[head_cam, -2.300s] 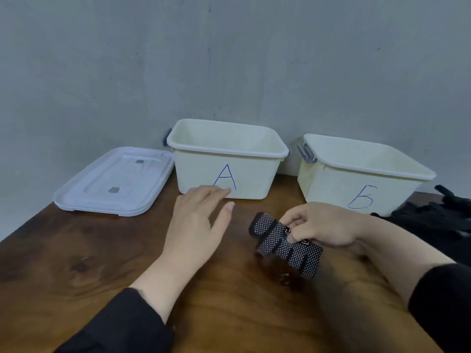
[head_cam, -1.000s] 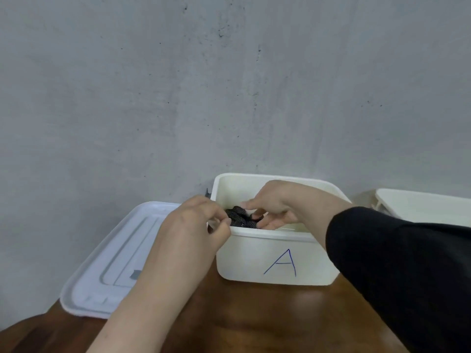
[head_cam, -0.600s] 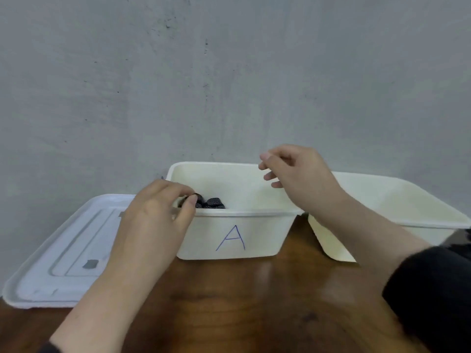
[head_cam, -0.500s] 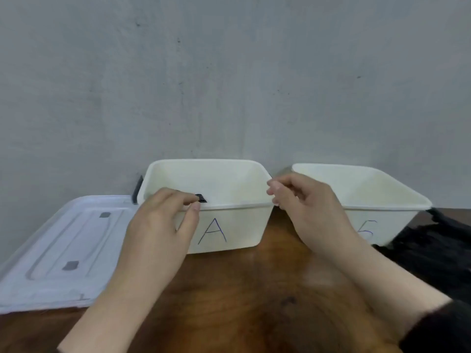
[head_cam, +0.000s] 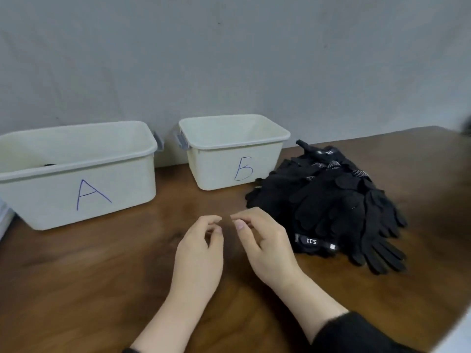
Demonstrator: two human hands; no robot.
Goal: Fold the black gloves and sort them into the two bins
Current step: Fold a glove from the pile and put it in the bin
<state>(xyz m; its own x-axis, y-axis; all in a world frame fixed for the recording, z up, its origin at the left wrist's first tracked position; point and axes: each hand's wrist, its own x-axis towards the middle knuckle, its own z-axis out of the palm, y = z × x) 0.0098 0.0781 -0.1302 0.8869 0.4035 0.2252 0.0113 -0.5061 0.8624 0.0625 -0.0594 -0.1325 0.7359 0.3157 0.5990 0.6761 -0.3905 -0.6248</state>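
Observation:
A pile of black gloves (head_cam: 328, 200) lies on the wooden table (head_cam: 89, 276), right of centre. Two cream bins stand against the wall: bin A (head_cam: 84, 189) at the left and bin B (head_cam: 229, 149) beside it. A sliver of a folded black glove (head_cam: 49, 164) shows over bin A's near rim. My left hand (head_cam: 198, 253) and my right hand (head_cam: 262, 243) hover side by side over the table in front of the bins. Both hold nothing, with fingers loosely curled. The right hand is just left of the glove pile.
A corner of the white bin lid (head_cam: 4, 220) shows at the far left edge. The grey wall (head_cam: 229, 59) runs right behind the bins. The table's right edge (head_cam: 456, 327) cuts across the lower right corner.
My right hand carried the folded glove into bin A and let it go there while my left hand held the bin's rim. Both hands then came back to the table, empty.

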